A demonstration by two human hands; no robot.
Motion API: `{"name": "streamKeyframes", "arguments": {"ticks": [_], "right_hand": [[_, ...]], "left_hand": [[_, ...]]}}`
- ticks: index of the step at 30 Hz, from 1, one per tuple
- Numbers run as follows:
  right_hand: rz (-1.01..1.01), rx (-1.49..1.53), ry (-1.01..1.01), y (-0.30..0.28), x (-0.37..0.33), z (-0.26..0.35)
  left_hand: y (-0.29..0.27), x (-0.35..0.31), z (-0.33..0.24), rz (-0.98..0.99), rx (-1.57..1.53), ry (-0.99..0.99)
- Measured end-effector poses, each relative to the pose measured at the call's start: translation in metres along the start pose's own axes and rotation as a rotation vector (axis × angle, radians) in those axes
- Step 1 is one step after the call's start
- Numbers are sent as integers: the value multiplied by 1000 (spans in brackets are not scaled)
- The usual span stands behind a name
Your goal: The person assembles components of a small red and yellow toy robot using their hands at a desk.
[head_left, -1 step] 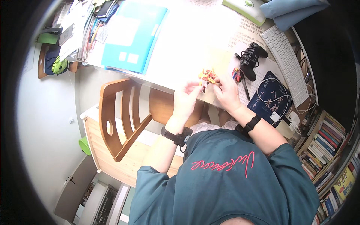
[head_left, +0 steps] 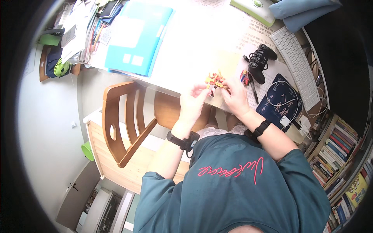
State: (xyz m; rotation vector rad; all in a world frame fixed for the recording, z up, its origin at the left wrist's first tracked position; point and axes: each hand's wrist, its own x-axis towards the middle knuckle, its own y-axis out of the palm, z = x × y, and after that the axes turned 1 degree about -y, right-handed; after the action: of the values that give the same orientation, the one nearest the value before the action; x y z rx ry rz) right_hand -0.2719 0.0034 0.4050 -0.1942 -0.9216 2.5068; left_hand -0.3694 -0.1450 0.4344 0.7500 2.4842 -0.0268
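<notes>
Over the desk's near edge, a small toy figure in orange, yellow and red, with some dark parts underneath, is held between both my hands. It looks built from little plastic pieces, too small to make out one by one. The fingertips of my left hand pinch its left side. On the opposite side, my right hand is closed around its right end, and the fingers hide part of it. Just right of the toy lie a small red and blue piece and a black pen.
A black game controller, a dark blue mat with a white cable and a white keyboard lie to the right. Blue folders and stacked papers occupy the left. A wooden chair stands against the desk.
</notes>
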Motion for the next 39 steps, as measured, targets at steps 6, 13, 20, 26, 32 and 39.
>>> {"name": "streamKeyframes", "arguments": {"ticks": [6, 13, 20, 26, 32, 39], "right_hand": [[-30, 102, -36, -7, -11, 1], [-83, 163, -115, -25, -15, 7], [-110, 79, -255, -38, -17, 17], [-140, 51, -280, -40, -18, 16], [-134, 188, -169, -43, -19, 19], [-120, 271, -96, -43, -22, 21]], "left_hand": [[2, -3, 4, 15, -60, -72], [17, -19, -5, 60, -263, -103], [26, -27, -8, 47, -441, -199], [29, -30, -7, 52, -471, -153], [35, -34, -16, -6, -437, -113], [37, -36, -19, -13, -306, -88]]}}
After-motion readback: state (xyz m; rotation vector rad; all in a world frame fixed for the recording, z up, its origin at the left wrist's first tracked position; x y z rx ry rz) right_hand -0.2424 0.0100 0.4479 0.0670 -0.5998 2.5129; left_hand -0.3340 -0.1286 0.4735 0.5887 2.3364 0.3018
